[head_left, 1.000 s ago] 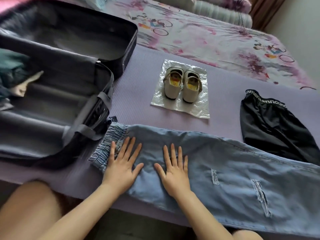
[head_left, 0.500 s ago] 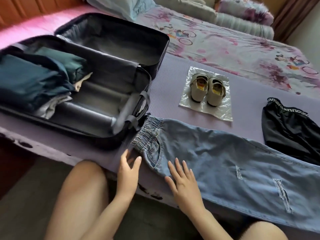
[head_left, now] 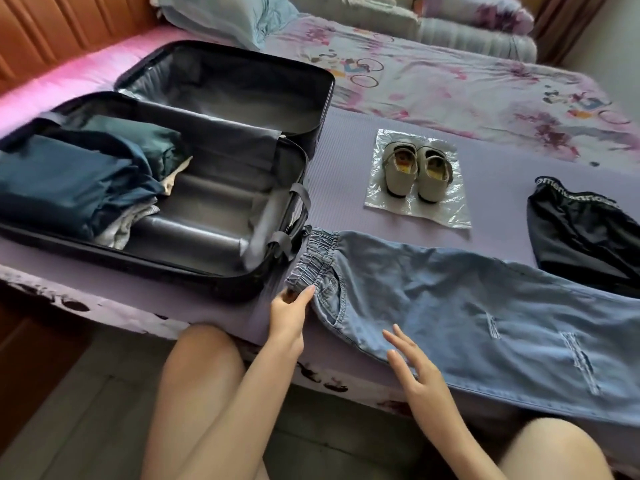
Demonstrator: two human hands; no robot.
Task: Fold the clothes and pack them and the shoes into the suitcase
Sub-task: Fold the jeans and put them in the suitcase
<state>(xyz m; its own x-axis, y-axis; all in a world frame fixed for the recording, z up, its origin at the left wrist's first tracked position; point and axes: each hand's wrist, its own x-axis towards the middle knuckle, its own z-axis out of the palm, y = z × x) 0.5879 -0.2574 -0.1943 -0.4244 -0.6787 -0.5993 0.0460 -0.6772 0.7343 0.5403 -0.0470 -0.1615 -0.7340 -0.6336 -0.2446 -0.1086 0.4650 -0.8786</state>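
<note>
The soft, floppy jeans (head_left: 467, 306) looked easiest to lift by their elastic waistband (head_left: 313, 258), whose near corner the left hand (head_left: 289, 315) pinched while the right hand (head_left: 414, 367) was spread open.

Right part of the suitcase's (head_left: 214, 209) near half lies bare; folded clothes (head_left: 62, 181) fill its left end. Purple mat (head_left: 346, 174) open between suitcase wall and shoes (head_left: 398, 178) — jeans (head_left: 467, 306) span the near edge, black shorts (head_left: 585, 240) far right.
</note>
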